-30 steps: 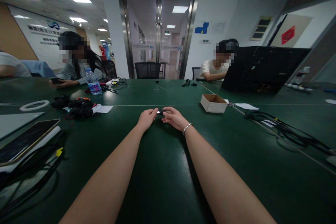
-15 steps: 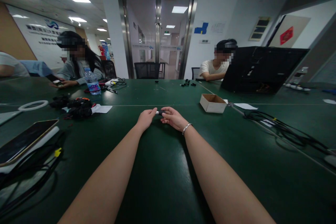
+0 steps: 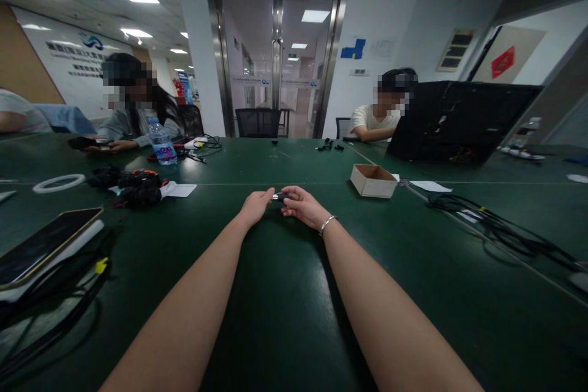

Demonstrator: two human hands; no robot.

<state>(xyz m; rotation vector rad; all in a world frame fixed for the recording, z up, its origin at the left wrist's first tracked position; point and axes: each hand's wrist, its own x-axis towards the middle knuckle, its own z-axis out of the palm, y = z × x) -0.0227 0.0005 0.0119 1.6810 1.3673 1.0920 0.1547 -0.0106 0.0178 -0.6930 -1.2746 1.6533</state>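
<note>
Both my arms stretch out over a dark green table (image 3: 285, 294). My left hand (image 3: 255, 205) and my right hand (image 3: 304, 206) meet at the table's middle, fingers curled, and pinch a small dark part with a metal end (image 3: 280, 197) between them. The left fingertips hold its left end, the right fingers close over its right end. A silver bracelet (image 3: 327, 223) sits on my right wrist. What the part is exactly, I cannot make out.
An open cardboard box (image 3: 373, 180) stands to the right. A phone (image 3: 43, 245) and cables (image 3: 50, 306) lie at the left, black gear (image 3: 133, 187), a white ring (image 3: 59, 183) and a water bottle (image 3: 162, 143) farther back. Black cables (image 3: 500, 229) and an open laptop (image 3: 459, 120) are right. Two people sit across.
My hands stay together on the small part with only slight finger shifts. The pale flat object at the far left edge has slid out of sight.
</note>
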